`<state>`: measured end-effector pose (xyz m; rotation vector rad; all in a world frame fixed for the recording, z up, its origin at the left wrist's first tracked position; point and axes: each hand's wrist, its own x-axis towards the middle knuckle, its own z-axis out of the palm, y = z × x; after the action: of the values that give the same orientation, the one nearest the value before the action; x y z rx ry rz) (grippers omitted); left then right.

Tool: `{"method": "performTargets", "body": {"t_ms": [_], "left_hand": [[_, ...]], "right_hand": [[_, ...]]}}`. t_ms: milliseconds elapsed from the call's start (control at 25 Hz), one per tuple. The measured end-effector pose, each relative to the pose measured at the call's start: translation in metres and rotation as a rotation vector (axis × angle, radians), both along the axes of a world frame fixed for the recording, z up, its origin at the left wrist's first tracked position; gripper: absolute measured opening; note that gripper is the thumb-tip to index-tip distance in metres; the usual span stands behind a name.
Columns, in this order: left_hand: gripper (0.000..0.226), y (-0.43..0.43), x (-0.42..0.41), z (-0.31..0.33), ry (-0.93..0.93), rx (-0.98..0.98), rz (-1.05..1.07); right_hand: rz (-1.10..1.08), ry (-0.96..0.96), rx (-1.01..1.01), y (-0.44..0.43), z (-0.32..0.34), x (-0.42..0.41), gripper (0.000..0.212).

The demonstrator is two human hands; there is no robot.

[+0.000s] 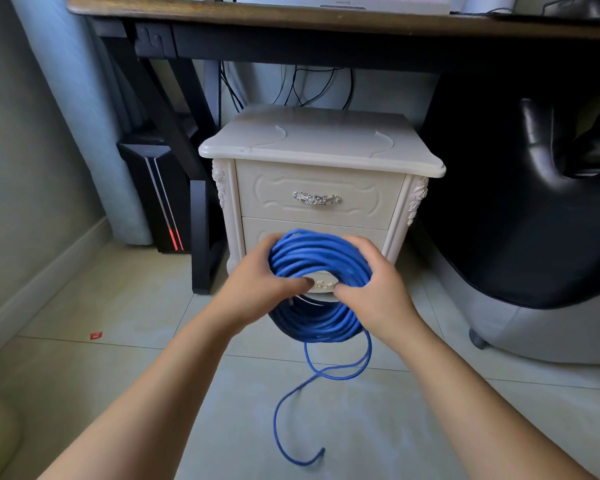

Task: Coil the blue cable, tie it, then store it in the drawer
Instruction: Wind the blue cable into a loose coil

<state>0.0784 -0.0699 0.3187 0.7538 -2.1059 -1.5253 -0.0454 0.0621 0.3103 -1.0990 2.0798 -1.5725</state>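
Coiling looks nearly done: left hand (pixel 260 282) and right hand (pixel 378 289) grip the cable (pixel 321 258); a tail (pixel 277 420) trails on the floor (pixel 118 375). Tying and the shut drawer (pixel 317 192) remain.

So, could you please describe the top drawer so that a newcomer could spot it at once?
Below the wooden desk stands a cream bedside cabinet. The top drawer lies directly under its top slab. Unlike the lower drawer, partly hidden behind the blue cable coil, it shows an ornate silver handle in full.
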Motion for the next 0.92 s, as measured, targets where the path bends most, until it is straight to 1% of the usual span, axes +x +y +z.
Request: {"method": "performTargets", "body": {"t_ms": [80, 120, 240, 320, 440, 640, 760, 840, 920], "left_hand": [[0.052, 0.003, 0.002, 0.001, -0.049, -0.183, -0.049], [0.054, 0.005, 0.002, 0.001, -0.057, -0.236, -0.059], [0.048, 0.007, 0.003, 0.0, -0.037, -0.319, -0.056], [0.042, 0.007, 0.002, 0.001, -0.022, -0.312, -0.031], [0.036, 0.009, -0.001, 0.001, 0.049, -0.189, 0.023], [0.033, 0.006, -0.004, -0.002, 0.184, 0.093, 0.13], [0.029, 0.006, -0.007, -0.004, 0.262, 0.232, 0.236], [0.023, 0.007, -0.009, -0.006, 0.32, 0.339, 0.294], [0.02, 0.013, -0.01, -0.01, 0.349, 0.425, 0.325]], "right_hand": [[0.058, 0.105, 0.069, 0.0, -0.001, 0.002, 0.063], [0.071, 0.13, 0.094, 0.0, -0.003, 0.002, 0.062], [0.106, 0.167, 0.136, 0.0, -0.006, 0.001, 0.063], [0.113, 0.143, 0.102, 0.0, -0.004, 0.001, 0.062], [0.074, 0.036, -0.005, -0.001, -0.001, 0.002, 0.059], [0.032, -0.249, -0.142, -0.005, -0.004, 0.003, 0.05], [0.024, -0.468, -0.225, -0.006, -0.012, 0.005, 0.056], [0.024, -0.507, -0.245, -0.007, -0.017, 0.008, 0.055], [0.004, -0.489, -0.247, -0.007, -0.019, 0.011, 0.051]]}}
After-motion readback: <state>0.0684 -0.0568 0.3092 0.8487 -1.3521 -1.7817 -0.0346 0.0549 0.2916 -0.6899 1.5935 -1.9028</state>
